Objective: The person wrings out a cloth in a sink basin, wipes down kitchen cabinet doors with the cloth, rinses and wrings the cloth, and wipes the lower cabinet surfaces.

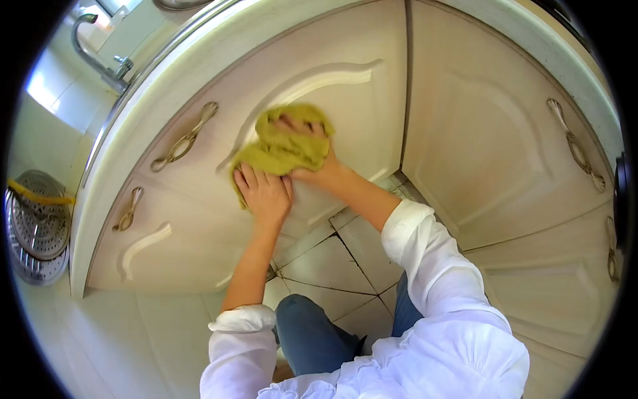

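Note:
A yellow-green cleaning cloth (282,151) lies bunched against the raised panel of a pale cabinet door (352,40). My right hand (321,166) grips the cloth from its right side, with some fingers partly covered by its folds. Lower down, my left hand (267,194) holds the cloth's bottom edge, its fingers curled onto the fabric. Both hands are close together, and the cloth's upper part is slightly blurred. A metal handle (185,137) is fixed to the door at the upper left of the cloth.
Above the doors runs a pale countertop edge (119,149), with a faucet (100,63) beyond it. Round metal racks (40,223) hang at the far left. Another cabinet door (478,120) meets this one at a corner on the right. Floor tiles (322,266) lie below, around my knees.

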